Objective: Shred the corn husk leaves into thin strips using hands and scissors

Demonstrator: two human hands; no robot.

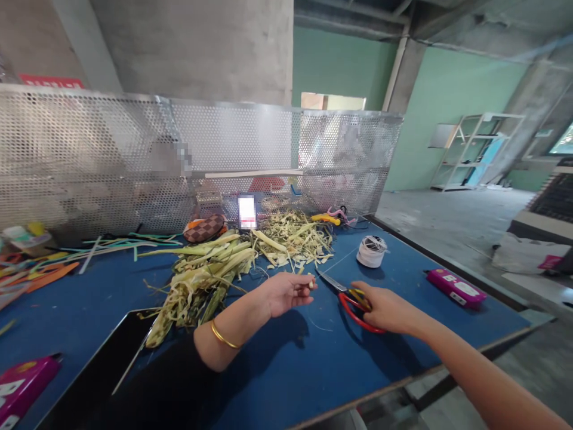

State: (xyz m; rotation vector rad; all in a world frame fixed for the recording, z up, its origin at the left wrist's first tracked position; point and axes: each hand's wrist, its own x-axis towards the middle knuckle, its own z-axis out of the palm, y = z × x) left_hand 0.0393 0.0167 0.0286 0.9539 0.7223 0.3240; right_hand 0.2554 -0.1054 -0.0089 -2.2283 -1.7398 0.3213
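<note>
My left hand [286, 292] hovers over the blue table [286, 370], palm up, its fingertips pinching a small pale piece with a thin thread trailing from it. A gold bangle sits on that wrist. My right hand [387, 309] is closed on the red handles of a pair of scissors [344, 294], whose blades lie on the table and point left toward my left hand. Just beyond the left hand lies a pile of green and yellow leaf strips [224, 263]. A spool of white thread [371, 251] stands behind the scissors.
A perforated metal screen [201, 155] walls the table's far side. A pink box [456, 288] lies near the right edge, another pink box [22, 385] at the front left, beside a dark tablet [102, 370]. Coloured strips [40, 266] and a checkered pouch [205, 228] lie further back.
</note>
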